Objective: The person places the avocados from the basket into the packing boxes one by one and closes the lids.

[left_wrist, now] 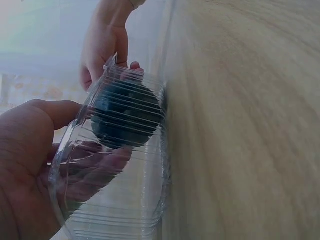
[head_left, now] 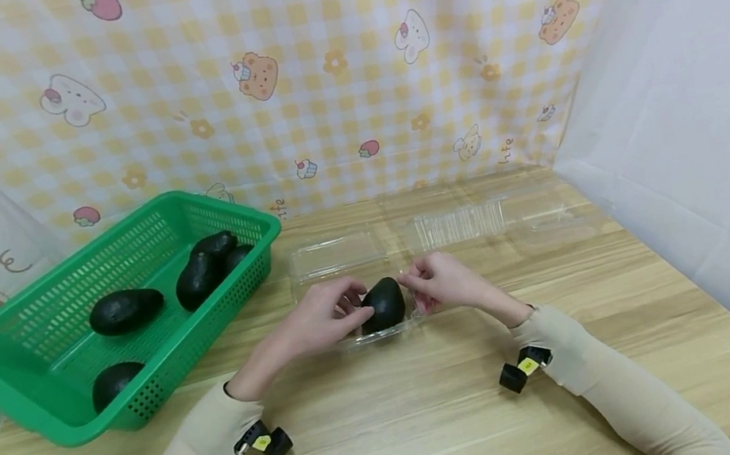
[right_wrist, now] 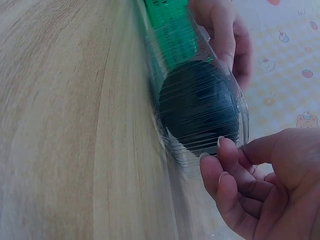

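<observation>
The avocado (head_left: pixel 385 306) is lying in the box (left_wrist: pixel 115 222), towards its right end. The left hand (head_left: pixel 322 317) is holding it between thumb and fingers; the right hand (head_left: pixel 442 280) is pinching the box's rim. The avocado is looking firm, smooth, fairly weighty, its fat middle likely offering the best hold; the thin box is probably flexing easily

A dark, rounded avocado (head_left: pixel 385 306) lies in the right end of a clear, ribbed plastic container (left_wrist: pixel 112 220).
</observation>
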`<move>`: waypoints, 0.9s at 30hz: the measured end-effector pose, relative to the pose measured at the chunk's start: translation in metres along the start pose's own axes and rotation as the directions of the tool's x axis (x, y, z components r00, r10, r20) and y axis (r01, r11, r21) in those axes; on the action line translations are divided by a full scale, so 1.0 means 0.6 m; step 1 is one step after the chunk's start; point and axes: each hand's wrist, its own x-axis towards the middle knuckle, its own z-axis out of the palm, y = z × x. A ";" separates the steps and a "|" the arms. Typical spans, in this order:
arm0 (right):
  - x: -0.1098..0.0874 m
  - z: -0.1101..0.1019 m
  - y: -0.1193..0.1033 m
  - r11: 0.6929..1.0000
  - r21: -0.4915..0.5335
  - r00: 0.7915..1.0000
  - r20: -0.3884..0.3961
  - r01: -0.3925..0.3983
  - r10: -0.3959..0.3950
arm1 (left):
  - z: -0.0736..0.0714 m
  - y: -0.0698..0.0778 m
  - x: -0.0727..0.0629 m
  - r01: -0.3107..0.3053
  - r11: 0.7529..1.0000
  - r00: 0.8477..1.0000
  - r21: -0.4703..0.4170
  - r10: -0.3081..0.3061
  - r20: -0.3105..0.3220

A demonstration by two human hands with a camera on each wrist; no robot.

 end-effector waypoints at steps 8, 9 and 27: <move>0.000 0.000 -0.001 1.000 0.006 1.000 0.011 -0.016 0.016 | -0.015 0.005 -0.005 0.002 0.998 1.000 0.055 -0.004 0.030; 0.000 0.000 -0.002 1.000 0.007 1.000 0.012 -0.018 0.018 | -0.017 0.006 -0.005 0.002 0.998 1.000 0.062 -0.004 0.028; -0.002 -0.001 -0.005 1.000 -0.009 1.000 0.013 0.009 -0.008 | -0.046 0.020 -0.018 0.008 0.993 0.999 0.114 -0.004 -0.034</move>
